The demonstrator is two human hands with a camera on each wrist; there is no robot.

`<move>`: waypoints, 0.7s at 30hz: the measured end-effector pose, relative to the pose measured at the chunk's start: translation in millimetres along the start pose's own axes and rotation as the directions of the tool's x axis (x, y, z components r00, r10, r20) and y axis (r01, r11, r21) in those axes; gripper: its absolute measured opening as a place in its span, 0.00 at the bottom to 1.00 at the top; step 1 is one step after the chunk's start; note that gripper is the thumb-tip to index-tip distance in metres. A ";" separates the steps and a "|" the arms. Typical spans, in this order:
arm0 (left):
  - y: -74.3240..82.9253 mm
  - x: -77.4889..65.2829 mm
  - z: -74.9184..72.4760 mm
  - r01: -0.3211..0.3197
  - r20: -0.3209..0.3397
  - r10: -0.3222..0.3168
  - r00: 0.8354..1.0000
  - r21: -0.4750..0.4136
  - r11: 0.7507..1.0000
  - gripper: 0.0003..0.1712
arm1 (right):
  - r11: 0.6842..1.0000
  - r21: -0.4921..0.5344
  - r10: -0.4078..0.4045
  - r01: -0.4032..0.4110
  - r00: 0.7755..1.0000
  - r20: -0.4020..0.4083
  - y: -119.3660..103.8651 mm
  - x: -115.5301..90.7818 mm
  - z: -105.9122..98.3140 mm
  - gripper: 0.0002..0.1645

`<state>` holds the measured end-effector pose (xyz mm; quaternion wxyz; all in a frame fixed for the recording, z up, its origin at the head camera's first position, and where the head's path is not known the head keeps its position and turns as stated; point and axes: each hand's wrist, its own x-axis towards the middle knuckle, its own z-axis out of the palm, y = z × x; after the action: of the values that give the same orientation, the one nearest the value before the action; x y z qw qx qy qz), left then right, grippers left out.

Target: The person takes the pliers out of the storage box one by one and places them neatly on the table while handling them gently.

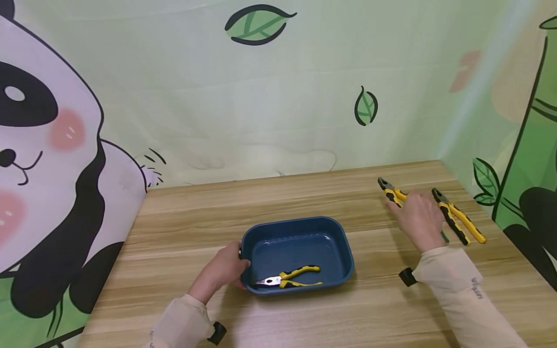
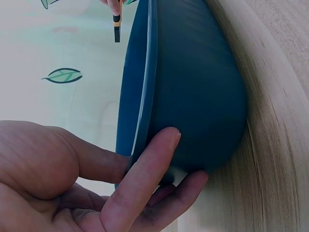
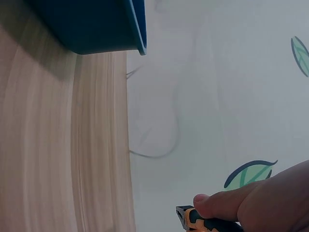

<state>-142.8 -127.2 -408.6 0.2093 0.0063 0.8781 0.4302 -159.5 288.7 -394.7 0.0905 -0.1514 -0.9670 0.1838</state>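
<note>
Head view has the yellow-and-black pliers [image 1: 390, 192] over the table's right side, a person's right hand [image 1: 419, 217] clamped on them. Another pair of pliers [image 1: 452, 221] lies just beside that hand. Left of these, the left hand [image 1: 224, 266] pinches the rim of a blue tub [image 1: 296, 251] holding long-nosed pliers [image 1: 286, 276]. Leaves [image 1: 256, 29] decorate the wall behind.

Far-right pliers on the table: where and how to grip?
Probably across both handles, from above and the right. The far-right pliers lie with jaws pointing away and handles toward the near side, slightly spread; the right hand, gripping the other pliers, crowds the left.
</note>
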 end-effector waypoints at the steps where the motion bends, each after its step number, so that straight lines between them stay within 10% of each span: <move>1: -0.1 0.1 -0.1 0.002 0.001 -0.002 1.000 0.002 1.000 0.22 | 1.000 -0.008 -0.007 0.007 1.000 -0.002 0.3 0.2 1.4 0.32; 21: -2.2 2.0 -0.1 0.009 0.002 -0.009 1.000 0.016 1.000 0.24 | 1.000 0.024 0.015 -0.018 0.994 0.108 7.1 6.6 19.8 0.30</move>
<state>-144.3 -128.2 -410.9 0.2119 0.0045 0.8814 0.4221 -168.4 290.6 -414.8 0.0387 -0.1483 -0.9668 0.2045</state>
